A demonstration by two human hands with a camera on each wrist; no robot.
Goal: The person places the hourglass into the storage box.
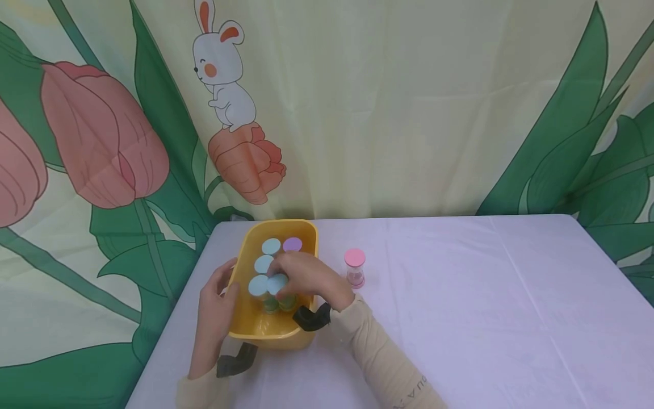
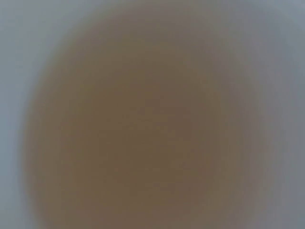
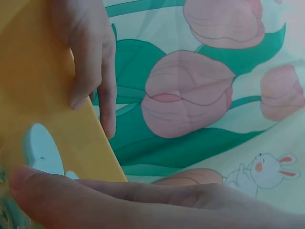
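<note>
A yellow plastic bin holds several sand timers with light blue caps, plus a purple-capped sand timer at its far end. My left hand grips the bin's left rim, thumb on the inside and fingers outside, as the right wrist view also shows. Reaching in over the right side, my right hand pinches a light blue sand timer by its cap. Another light blue sand timer stands right beside it. The left wrist view is only a brown blur.
On the white-covered table, a pink sand timer stands upright just right of the bin. Behind the table hangs a curtain printed with tulips and a rabbit. Dark wrist straps overlap the bin's near right edge.
</note>
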